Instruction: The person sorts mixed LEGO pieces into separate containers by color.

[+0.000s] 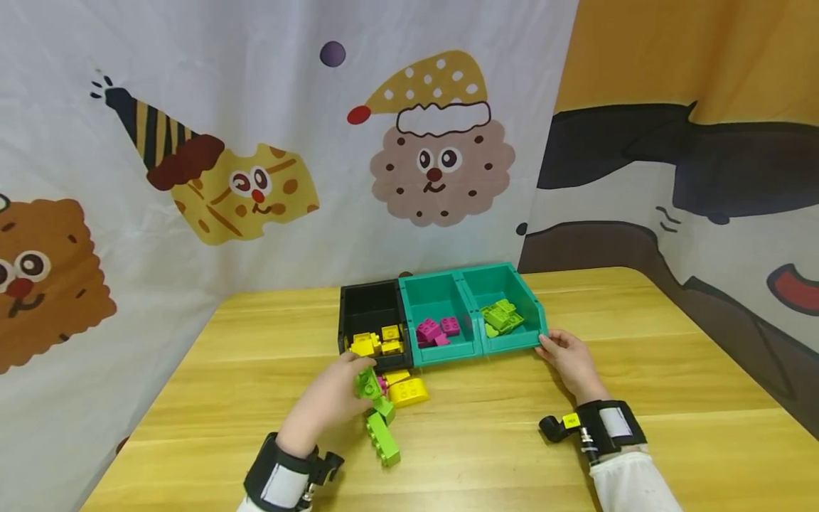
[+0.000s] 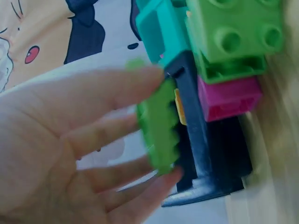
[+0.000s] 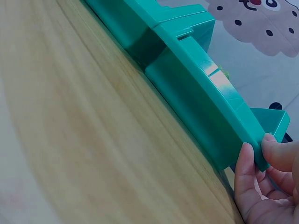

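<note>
My left hand [image 1: 329,398] pinches a green toy building brick [image 2: 161,133] between thumb and fingers, just in front of the black bin [image 1: 374,302]. Beside that hand lie a long green brick [image 1: 384,441], a yellow brick [image 1: 408,392] and a partly hidden pink brick [image 2: 231,98]. With thumb and fingers, my right hand [image 1: 569,363] grips the front right corner of the right teal bin [image 3: 196,112]. Inside that bin sit green bricks [image 1: 502,315], while pink bricks [image 1: 430,330] lie in the middle teal bin [image 1: 448,353]. Yellow bricks [image 1: 366,345] are in the black bin.
The three bins stand in a joined row near the back of the wooden table [image 1: 486,441]. Behind them hangs a cloth [image 1: 345,171] printed with cartoon figures. A strap with a small camera [image 1: 557,429] is on the right wrist.
</note>
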`<state>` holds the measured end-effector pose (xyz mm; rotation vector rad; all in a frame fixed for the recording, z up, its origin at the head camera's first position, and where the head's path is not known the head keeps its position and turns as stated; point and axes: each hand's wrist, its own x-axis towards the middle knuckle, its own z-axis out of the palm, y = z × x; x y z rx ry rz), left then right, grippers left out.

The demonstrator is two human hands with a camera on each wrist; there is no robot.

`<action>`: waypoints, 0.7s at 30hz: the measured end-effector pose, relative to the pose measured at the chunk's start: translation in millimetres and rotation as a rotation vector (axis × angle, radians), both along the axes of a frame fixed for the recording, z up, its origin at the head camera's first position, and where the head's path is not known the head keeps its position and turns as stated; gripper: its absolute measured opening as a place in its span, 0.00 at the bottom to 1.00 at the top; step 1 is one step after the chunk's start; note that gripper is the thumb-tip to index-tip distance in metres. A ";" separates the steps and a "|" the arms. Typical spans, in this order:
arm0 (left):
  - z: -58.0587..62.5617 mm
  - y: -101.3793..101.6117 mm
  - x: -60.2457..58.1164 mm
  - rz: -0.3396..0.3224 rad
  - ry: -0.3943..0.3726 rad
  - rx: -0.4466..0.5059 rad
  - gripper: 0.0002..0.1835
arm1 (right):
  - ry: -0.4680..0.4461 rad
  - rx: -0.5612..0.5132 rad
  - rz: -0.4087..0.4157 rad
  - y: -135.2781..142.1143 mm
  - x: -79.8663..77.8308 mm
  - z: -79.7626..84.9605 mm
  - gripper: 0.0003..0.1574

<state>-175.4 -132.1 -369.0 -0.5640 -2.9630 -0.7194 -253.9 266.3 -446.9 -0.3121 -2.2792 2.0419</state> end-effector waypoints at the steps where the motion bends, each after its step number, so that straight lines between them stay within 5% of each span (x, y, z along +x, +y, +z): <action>1: 0.6 1.6 -1.2 0.011 0.029 0.019 0.31 | -0.002 -0.008 -0.001 -0.6 0.0 -0.3 0.23; 6: 8.3 14.8 -5.3 0.071 0.130 0.066 0.31 | 0.002 -0.026 -0.010 -2.3 -0.1 -1.1 0.23; 13: 24.8 41.9 -14.4 0.038 0.097 0.084 0.32 | 0.013 -0.035 -0.007 -1.5 0.0 -1.3 0.21; 21: 33.4 67.0 -39.6 0.000 0.093 0.079 0.32 | 0.016 -0.037 -0.012 -0.6 -0.4 -2.8 0.21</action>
